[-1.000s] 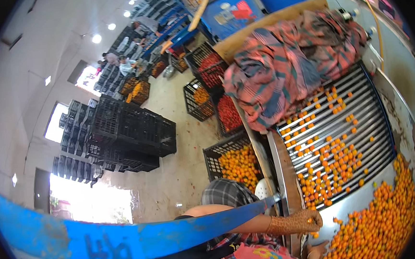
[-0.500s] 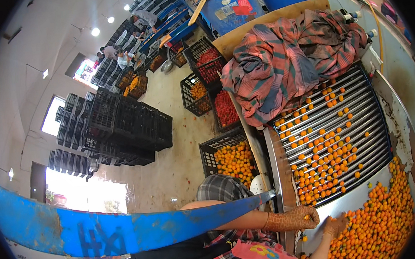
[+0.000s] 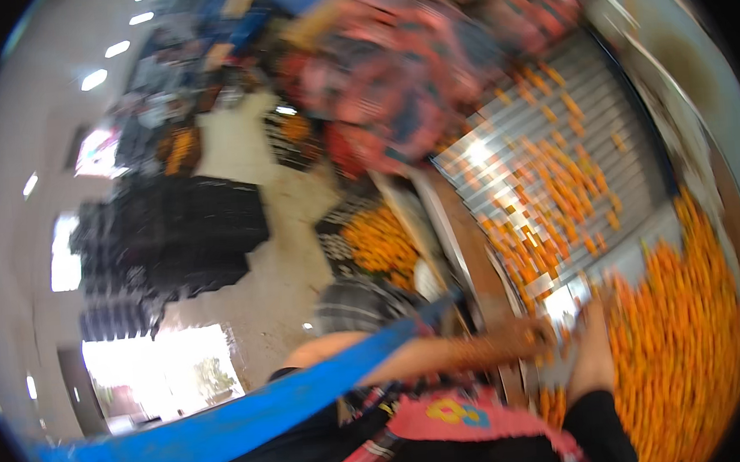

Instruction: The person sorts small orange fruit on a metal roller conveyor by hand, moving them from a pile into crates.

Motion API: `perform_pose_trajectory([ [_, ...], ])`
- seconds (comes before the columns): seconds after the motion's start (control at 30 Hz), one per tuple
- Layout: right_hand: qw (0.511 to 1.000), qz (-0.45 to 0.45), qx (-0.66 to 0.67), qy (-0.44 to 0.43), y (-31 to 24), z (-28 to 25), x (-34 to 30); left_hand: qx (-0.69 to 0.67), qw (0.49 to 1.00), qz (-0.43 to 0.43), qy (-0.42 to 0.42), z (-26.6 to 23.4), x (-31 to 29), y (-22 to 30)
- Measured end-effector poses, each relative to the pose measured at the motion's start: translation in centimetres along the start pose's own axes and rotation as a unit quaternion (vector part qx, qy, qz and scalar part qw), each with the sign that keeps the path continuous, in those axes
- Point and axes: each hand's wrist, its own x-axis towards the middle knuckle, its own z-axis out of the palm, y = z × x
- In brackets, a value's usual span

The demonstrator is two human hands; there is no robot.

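The picture is smeared by motion. My left hand [image 3: 532, 338], brown-patterned, is curled into a fist above the near left side of the metal chute [image 3: 554, 374]; whatever its fingers hold is hidden. My right hand [image 3: 591, 308] reaches forward to the lower end of the roller bed [image 3: 629, 127], beside the pile's left edge. Its fingers are too blurred to read. Small orange fruits [image 3: 678, 347], like cherry tomatoes, heap up to the right of my right forearm. More loose orange fruits [image 3: 568, 183] lie scattered over the rollers.
A blue bar [image 3: 254, 419] crosses in front of my left forearm. Left of the machine stands a black crate of orange fruit [image 3: 379, 243]. Stacked black crates [image 3: 189, 226] stand farther left. A bunched plaid cloth [image 3: 402, 74] covers the rollers' far end.
The view has swung, shifting the scene up and left in the picture. My right hand has moved from the pile's edge to the rollers' lower end. My left hand remains fisted.
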Motion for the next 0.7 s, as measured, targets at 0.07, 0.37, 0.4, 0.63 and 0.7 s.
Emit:
perform_pose_trajectory([
  [0.07,0.998,-0.059,-0.011,-0.001,-1.5,-0.8,1.2,0.025,0.999,-0.032,-0.005,-1.5,-1.0,0.9],
  [0.37,0.971,-0.138,-0.19,-0.055,2.8,-1.9,-7.0,-0.04,0.995,-0.085,0.037,-0.6,-1.6,3.0],
  [0.4,0.973,-0.107,-0.193,-0.074,2.2,-2.1,-9.0,-0.05,0.994,-0.096,0.033,-0.6,-1.6,2.7],
  [0.63,0.973,0.14,0.133,-0.122,-2.3,3.6,-13.7,0.009,0.996,-0.084,0.036,-0.7,-2.0,2.3],
  [0.7,0.972,0.034,0.198,-0.118,-4.6,3.5,-13.1,0.005,0.995,-0.091,0.038,-1.0,-1.8,2.5],
])
